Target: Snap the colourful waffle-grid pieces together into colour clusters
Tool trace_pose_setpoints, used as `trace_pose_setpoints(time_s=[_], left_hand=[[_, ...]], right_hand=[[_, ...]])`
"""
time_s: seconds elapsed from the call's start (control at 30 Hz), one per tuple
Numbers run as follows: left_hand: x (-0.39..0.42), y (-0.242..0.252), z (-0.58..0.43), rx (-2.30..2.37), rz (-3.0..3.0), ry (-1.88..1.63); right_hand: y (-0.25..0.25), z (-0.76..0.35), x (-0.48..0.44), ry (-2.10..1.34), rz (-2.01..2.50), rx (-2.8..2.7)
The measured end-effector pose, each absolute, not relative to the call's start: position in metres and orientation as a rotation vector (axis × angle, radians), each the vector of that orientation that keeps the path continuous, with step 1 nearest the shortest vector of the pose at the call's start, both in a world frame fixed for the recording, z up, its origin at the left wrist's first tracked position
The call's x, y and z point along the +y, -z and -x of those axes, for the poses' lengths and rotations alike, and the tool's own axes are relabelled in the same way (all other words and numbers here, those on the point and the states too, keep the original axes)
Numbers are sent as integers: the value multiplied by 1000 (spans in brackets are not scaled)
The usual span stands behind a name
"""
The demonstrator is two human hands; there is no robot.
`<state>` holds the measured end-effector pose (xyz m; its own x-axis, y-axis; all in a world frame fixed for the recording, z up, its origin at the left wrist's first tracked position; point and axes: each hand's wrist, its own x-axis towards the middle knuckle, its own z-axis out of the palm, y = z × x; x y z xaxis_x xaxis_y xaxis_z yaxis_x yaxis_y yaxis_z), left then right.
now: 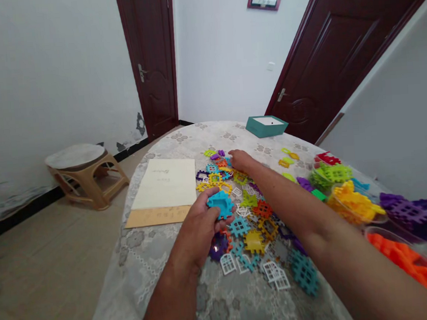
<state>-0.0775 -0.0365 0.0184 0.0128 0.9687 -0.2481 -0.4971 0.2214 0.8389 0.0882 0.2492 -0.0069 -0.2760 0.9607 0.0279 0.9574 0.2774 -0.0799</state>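
Note:
My left hand (206, 215) is closed around a light blue interlocking plastic building piece (220, 205), held above the near left side of a pile. My right hand (240, 160) reaches across to the far end of the same pile, index finger stretched out, the other fingers partly hidden. Beside its fingertips lie an orange piece (221, 163) and purple pieces (217, 154). Between and below my hands spread a yellow piece (254, 241), a blue window-like piece (239, 226), white window frames (228, 264), and a teal lattice piece (304, 272).
Paper sheets (165, 183) lie left of the pile on the patterned tablecloth (151, 268). A green box (266, 126) sits at the far edge. Clear tubs of yellow (350, 201) and orange pieces (406, 260) stand at the right, near purple pieces (415, 210). A stool (85, 175) stands left.

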Motion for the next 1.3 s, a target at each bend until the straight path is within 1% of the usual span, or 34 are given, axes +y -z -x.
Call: trace_pose_setpoints(time_s=[0.17,0.37,0.8,1.0,1.3], left_hand=[[-34,-15,80,948,-592,-1263],[-34,-16,81,973,-597,-1267],[-33,-14,77,994,-637,-1274],[-33,-14,77,999,-650,-1289],[-32,-16,75,1053,-672,-1263]], right_hand=[[23,-80,269,-98,1933,-2471],[22,-86,266,-99,1959,-2500],[16,-111,219,-130,1741,-2581],[12,-113,215,-167,1746,-2587],[-2,-114,184,6,1776,-2294]])
